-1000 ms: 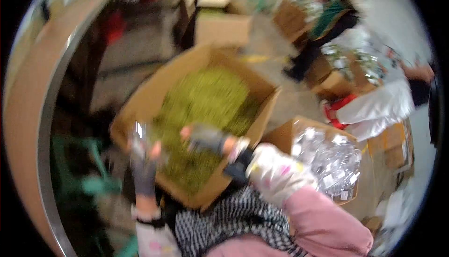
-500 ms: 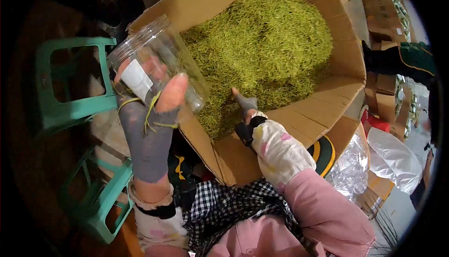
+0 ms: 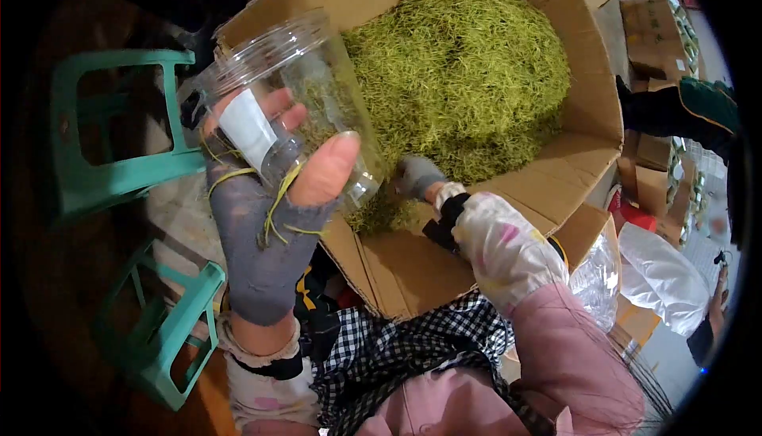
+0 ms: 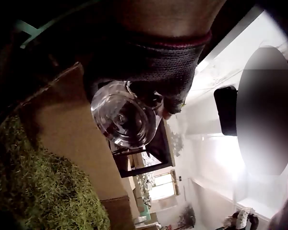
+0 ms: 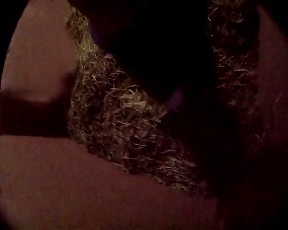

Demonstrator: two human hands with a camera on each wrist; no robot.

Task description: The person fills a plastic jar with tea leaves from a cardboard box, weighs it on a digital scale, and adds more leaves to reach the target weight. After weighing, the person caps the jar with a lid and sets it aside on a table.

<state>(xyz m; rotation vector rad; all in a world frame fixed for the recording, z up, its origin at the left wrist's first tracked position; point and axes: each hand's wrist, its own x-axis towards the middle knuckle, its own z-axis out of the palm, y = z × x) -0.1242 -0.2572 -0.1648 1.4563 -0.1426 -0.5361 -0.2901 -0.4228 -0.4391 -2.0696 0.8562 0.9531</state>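
Observation:
My left hand (image 3: 274, 221), in a grey fingerless glove, holds a clear plastic jar (image 3: 321, 71) from below, thumb on one side and fingers on the other. The jar lies tilted on its side with a white label, its wide ribbed mouth toward the upper left. Thin green strands cling to the glove. In the left wrist view the round end of the jar (image 4: 120, 115) shows beneath the glove. My right hand (image 3: 419, 176), gloved alike, is low in the heap of dried green stems (image 3: 476, 71); its fingertips are hidden. The right wrist view is very dark.
A large cardboard box (image 3: 413, 273) holds the heap, its near corner by my apron. Two green plastic stools (image 3: 131, 186) stand at the left. Clear plastic containers (image 3: 591, 281) fill a box at the right. Another person's dark-clothed leg (image 3: 663, 114) and more cartons (image 3: 651, 27) are farther right.
The view has swung from the whole room to close over the box. The left hand with the jar has shifted a little right, tilting slightly. The right hand has moved within the heap's near side.

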